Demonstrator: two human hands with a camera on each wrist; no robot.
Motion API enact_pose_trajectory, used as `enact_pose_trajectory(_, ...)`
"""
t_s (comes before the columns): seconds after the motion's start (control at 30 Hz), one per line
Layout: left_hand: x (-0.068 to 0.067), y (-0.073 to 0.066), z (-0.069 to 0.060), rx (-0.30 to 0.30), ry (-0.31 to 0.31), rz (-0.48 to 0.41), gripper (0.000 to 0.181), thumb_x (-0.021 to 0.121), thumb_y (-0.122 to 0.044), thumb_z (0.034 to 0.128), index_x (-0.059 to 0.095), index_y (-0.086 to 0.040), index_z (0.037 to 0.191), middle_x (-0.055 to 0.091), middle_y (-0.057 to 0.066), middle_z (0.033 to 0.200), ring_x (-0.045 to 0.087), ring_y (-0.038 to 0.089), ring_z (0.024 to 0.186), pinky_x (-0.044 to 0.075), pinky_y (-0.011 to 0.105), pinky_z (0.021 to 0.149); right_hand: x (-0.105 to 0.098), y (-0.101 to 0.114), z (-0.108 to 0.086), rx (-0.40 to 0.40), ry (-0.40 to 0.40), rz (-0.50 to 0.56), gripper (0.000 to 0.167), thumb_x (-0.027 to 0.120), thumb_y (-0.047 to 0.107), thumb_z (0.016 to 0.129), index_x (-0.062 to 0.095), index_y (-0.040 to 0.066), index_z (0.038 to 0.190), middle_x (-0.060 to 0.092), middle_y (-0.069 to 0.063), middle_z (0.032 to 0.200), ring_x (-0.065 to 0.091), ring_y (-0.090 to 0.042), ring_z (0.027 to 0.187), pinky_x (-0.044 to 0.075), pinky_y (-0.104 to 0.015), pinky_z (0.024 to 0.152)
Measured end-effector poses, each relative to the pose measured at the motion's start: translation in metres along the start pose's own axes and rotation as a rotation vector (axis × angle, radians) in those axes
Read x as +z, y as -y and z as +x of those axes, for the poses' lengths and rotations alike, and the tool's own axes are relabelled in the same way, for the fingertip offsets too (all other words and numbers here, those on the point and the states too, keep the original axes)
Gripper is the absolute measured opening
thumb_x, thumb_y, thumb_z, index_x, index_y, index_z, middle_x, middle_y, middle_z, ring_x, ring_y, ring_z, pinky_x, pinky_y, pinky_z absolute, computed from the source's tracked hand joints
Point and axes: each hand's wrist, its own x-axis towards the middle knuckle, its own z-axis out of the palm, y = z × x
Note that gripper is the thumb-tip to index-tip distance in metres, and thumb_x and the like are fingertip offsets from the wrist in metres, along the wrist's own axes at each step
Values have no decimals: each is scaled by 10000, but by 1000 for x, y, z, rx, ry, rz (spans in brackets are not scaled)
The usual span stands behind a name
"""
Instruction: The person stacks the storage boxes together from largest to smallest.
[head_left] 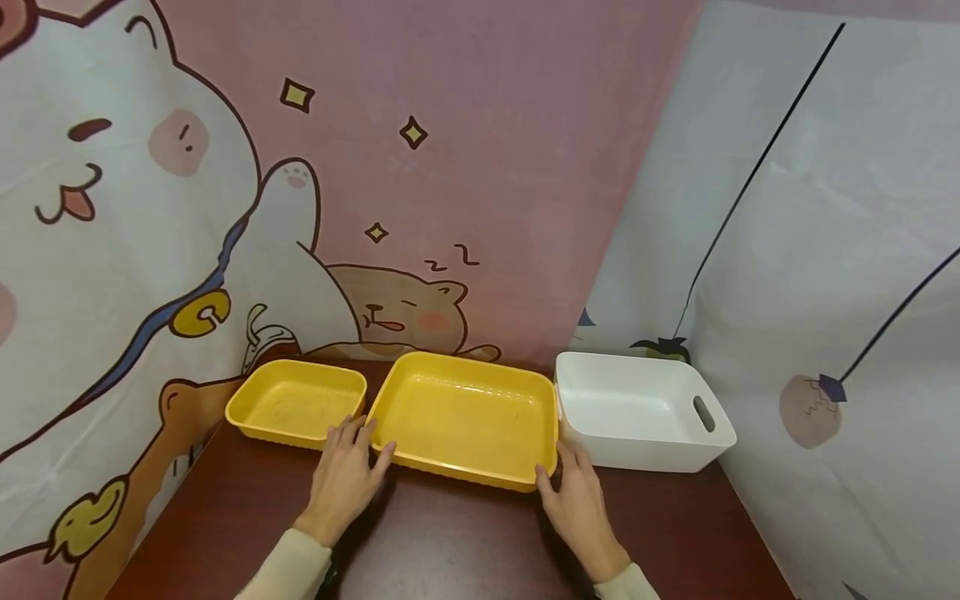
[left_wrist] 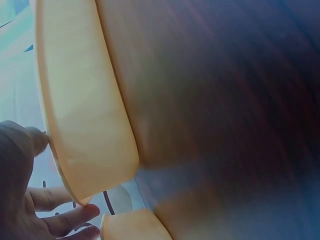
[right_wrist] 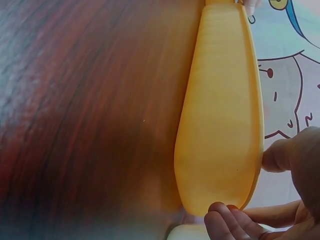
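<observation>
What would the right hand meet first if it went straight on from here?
The large yellow tray, most likely: the right hand grips its near right corner. The white handled bin stands close on the right; the exact gap is unclear.

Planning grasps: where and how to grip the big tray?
Probably the rim at both front corners, from the near side: the big tray is wide, shallow and flares outward, and the white box and small tray flank it.
</observation>
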Motion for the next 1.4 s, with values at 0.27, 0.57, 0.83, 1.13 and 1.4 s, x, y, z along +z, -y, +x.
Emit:
enact_pose_trajectory(0.27, 4, -2, -1, 17, -39, -69, 608, 820, -247, 1101, 658, 145, 1537, 653, 397, 1551, 645, 603, 1462, 472, 753, 1285, -2, 2, 4, 43, 43, 49, 586, 888, 126, 1000, 697, -144, 1484, 711, -206, 1127, 668, -187, 870, 574, -292, 757)
enact_pose_trajectory(0.57, 4, -5, 2, -94, 21, -235, 670, 801, -180, 1110, 550, 150, 1636, 558, 394, 1677, 662, 573, 1475, 602, 672, 1170, -3, 1, 7, 61, 59, 85, 583, 887, 106, 996, 697, -131, 1493, 715, -161, 1085, 680, -153, 880, 588, -244, 761)
enact_pose_trajectory(0.83, 9, 2, 0, -64, -84, -332, 608, 787, -179, 1101, 606, 174, 1562, 627, 419, 1562, 673, 601, 1411, 601, 685, 1160, -4, 1, 9, 33, 28, 87, 571, 897, 78, 961, 717, -149, 1453, 718, -143, 1015, 687, -142, 832, 591, -244, 742)
enact_pose_trajectory(1.13, -7, -7, 0, -159, -15, -321, 537, 781, -65, 1102, 622, 147, 1570, 683, 372, 1502, 762, 468, 1199, 650, 614, 1061, -7, 1, 11, 70, 66, 81, 575, 875, 92, 974, 720, -115, 1488, 717, -140, 1028, 668, -145, 843, 561, -245, 761)
enact_pose_trajectory(1.4, -13, -6, -1, -220, 7, -309, 540, 782, -32, 1085, 634, 110, 1584, 734, 312, 1331, 726, 368, 1053, 633, 536, 936, -7, -3, 10, 91, 67, 84, 574, 875, 108, 968, 731, -113, 1478, 720, -144, 1058, 678, -148, 852, 571, -247, 773)
